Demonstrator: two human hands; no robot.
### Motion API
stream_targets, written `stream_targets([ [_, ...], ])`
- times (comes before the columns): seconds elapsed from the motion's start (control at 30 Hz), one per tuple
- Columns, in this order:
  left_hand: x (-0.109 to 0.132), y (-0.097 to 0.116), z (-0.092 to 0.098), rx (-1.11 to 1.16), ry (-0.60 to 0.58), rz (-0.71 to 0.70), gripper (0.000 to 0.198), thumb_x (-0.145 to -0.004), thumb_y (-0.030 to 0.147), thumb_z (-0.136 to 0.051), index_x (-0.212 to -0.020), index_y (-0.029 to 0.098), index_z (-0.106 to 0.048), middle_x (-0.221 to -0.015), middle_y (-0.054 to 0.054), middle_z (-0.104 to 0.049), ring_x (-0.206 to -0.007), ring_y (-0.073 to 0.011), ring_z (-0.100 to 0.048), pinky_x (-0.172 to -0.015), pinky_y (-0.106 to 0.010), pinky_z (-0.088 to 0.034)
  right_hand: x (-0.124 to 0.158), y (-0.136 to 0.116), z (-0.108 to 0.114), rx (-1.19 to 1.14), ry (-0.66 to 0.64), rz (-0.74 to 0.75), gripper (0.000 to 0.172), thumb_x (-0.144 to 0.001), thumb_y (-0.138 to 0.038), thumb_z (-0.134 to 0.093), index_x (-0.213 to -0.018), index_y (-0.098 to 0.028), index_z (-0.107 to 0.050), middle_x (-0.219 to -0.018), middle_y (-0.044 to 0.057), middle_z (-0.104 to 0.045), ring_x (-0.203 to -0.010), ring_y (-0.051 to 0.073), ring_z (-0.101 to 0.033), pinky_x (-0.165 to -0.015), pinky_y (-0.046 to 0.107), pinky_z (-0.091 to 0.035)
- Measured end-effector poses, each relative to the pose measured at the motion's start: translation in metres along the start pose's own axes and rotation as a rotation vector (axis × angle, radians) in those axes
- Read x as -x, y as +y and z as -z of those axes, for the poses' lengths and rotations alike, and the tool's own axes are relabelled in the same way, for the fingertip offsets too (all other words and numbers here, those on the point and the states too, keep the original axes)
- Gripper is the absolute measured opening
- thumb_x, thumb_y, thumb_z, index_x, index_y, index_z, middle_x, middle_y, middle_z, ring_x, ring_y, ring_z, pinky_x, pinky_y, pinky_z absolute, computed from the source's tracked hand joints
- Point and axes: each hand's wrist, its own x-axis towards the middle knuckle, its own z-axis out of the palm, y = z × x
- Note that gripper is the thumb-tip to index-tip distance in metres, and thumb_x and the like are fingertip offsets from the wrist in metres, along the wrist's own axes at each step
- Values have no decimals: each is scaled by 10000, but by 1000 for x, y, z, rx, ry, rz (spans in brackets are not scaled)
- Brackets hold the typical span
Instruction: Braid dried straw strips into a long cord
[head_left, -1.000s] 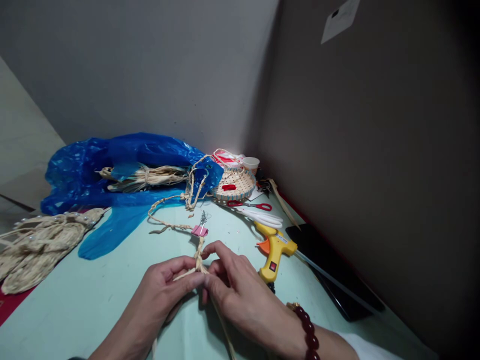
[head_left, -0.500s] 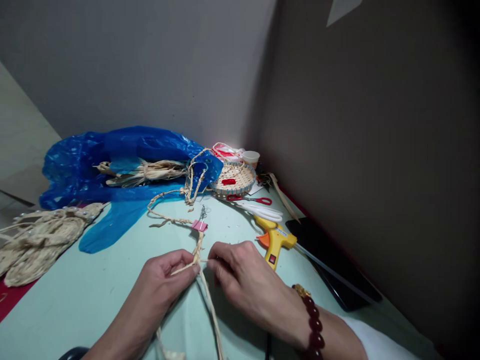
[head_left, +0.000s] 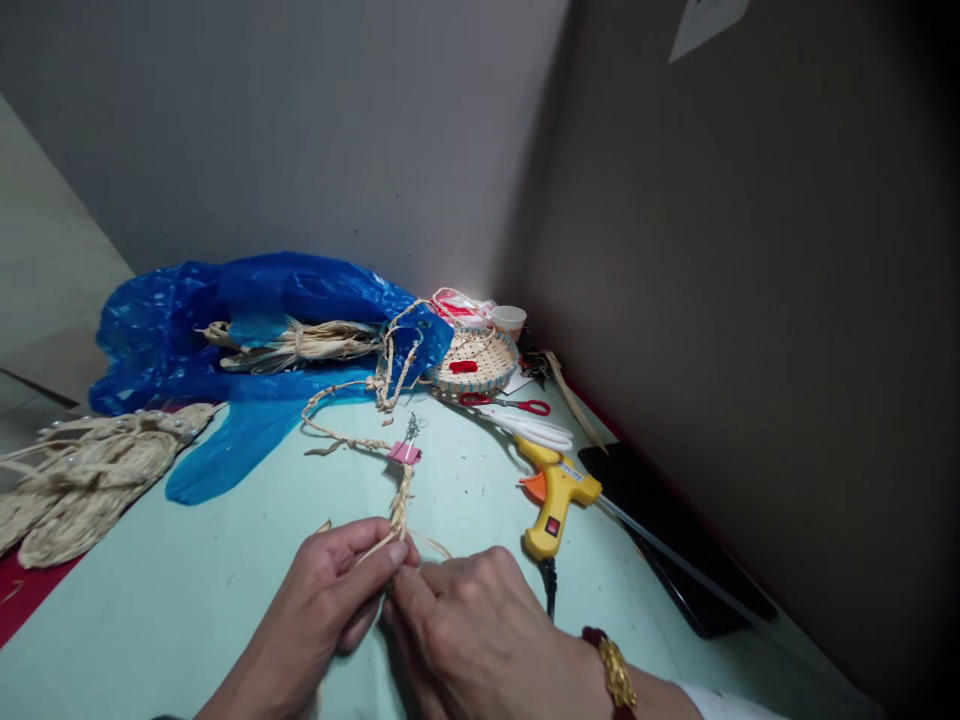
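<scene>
Pinching a pale, flat-stranded braid [head_left: 401, 492] between thumb and fingers, the left hand [head_left: 330, 590] holds it just above the surface [head_left: 247, 545], near the front middle. The right hand [head_left: 487, 625] meets it at the braid's lower end, back turned up; its fingertips are hidden, so I cannot tell whether they grip a strand. Its wrist carries a bracelet [head_left: 618, 676] with a gold-coloured ornament and dark red beads.

Lettering on the yellow glue gun [head_left: 556, 505] is too small to read; the gun has an orange trigger and 1 red switch. Marks on the wall paper [head_left: 709, 28] are illegible too, and a gold-toned mark on the red sheet [head_left: 26, 598] is cut off.

A pink clip [head_left: 405, 453] with wire handles grips the braid's upper end, where a thinner plaited cord [head_left: 337, 436] also meets it. Behind lie a crinkled, glossy blue plastic bag [head_left: 161, 330] around a dry, fibrous bundle [head_left: 322, 341], and a round, shallow woven basket [head_left: 476, 388] with blue stitching at its rim. Red-handled scissors [head_left: 534, 406] rest before the basket. At left, 2 coarse coiled-fibre soles [head_left: 105, 490] bear pearly beads; at right lies a smooth black slab [head_left: 675, 545].
</scene>
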Motion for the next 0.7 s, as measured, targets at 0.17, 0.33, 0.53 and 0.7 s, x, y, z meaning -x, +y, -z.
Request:
stream_targets([
  [0.17,0,0,0,25,57,-10,284,-787,434,-652,-688,178,-579,-465,109,-262,-438,-59,-133,-429,-209,-83,-3,10,18,-345,286,-278,150,-907,-313,-511,-891,-185,-589,-896,57,-650,-866,199,-573,-747,305,-394],
  [0.33,-3,-2,5,-113,-13,-24,276,-814,421,-611,-696,174,-577,-469,98,-316,-421,-58,-173,-414,-207,-97,-11,18,19,-713,35,-286,151,-965,-259,-416,-950,-195,-551,-851,23,-645,-803,159,-574,-707,262,-405],
  [0.53,0,2,3,-147,25,-33,238,-803,383,-612,-681,184,-566,-463,102,-297,-425,-69,-192,-410,-201,-112,-14,17,13,-623,83,-354,127,-953,-274,-429,-1000,-205,-525,-724,-10,-596,-700,154,-530,-631,256,-347],
  [0.7,0,3,4,-195,73,-144,188,-812,309,-597,-670,188,-615,-636,27,-540,-632,-130,-453,-542,-191,-347,-15,26,9,-445,209,-131,333,-932,-183,-439,-1263,-222,-427,-775,-12,-582,-649,138,-503,-612,246,-331],
])
